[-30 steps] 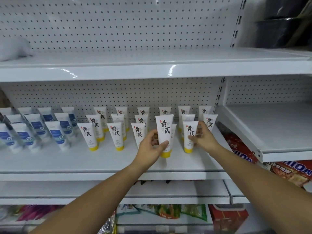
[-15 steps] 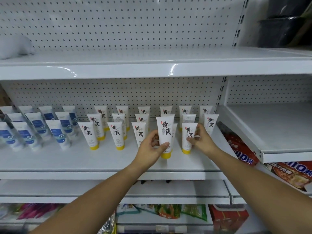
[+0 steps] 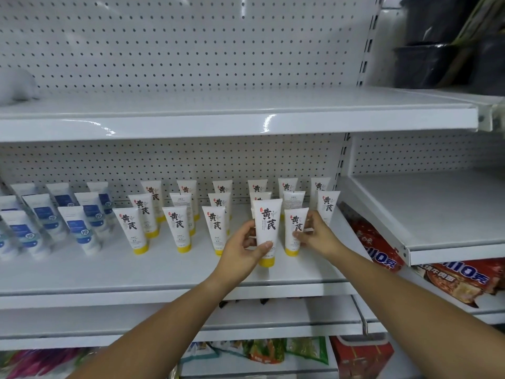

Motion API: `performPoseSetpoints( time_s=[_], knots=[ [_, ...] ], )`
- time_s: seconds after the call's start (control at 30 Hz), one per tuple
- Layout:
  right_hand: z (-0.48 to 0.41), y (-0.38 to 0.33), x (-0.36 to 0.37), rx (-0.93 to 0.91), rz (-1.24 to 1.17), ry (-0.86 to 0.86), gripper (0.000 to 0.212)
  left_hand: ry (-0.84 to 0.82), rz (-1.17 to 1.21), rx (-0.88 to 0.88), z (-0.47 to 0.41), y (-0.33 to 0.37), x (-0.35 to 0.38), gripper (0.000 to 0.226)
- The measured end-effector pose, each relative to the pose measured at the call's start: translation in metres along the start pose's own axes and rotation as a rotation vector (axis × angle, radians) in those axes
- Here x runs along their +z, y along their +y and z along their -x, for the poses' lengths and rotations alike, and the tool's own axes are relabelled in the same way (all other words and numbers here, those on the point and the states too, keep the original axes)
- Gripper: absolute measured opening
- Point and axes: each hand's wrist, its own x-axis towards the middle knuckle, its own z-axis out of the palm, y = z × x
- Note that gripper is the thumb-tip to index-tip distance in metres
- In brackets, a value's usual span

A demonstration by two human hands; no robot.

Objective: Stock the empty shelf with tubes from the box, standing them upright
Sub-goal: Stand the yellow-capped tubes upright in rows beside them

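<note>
Gripping upright tubes, apparently on shelf: left hand, right hand.

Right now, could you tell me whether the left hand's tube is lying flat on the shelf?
No, the left hand holds the front tube upright, yellow end down; the right hand pinches the neighbouring tube.

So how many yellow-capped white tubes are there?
18 white yellow-capped tubes. Back row six, middle row six, front row five, one held by the right hand, one nearly hidden behind the last tube, gripped by the left hand. More may be hidden.
</note>
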Motion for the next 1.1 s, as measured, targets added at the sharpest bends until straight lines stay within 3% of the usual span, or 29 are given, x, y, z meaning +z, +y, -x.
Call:
performPoseSetpoints(
  time_s=[0.33, 0.57, 0.7, 1.1],
  knots=[
    [0.011, -0.011, -0.032, -0.027, -0.077, 0.047, 0.043, -0.021, 0.017, 0.022, -0.003, 0.003, 0.015, 0.045],
    [0.035, -0.066, -0.093, -0.143, -0.229, 0.125, 0.022, -0.081, 0.008, 0.076, -0.023, 0.018, 0.071, 0.042],
    [0.055, -0.078, -0.113, -0.174, -0.256, 0.075, 0.029, -0.114, 0.005, 0.072, -0.029, 0.020, 0.109, 0.042],
    [0.058, -0.050, -0.138, -0.179, -0.033, 0.119, 0.027, -0.073, 0.057, 0.006, -0.046, 0.005, 0.181, 0.044]
  ],
)
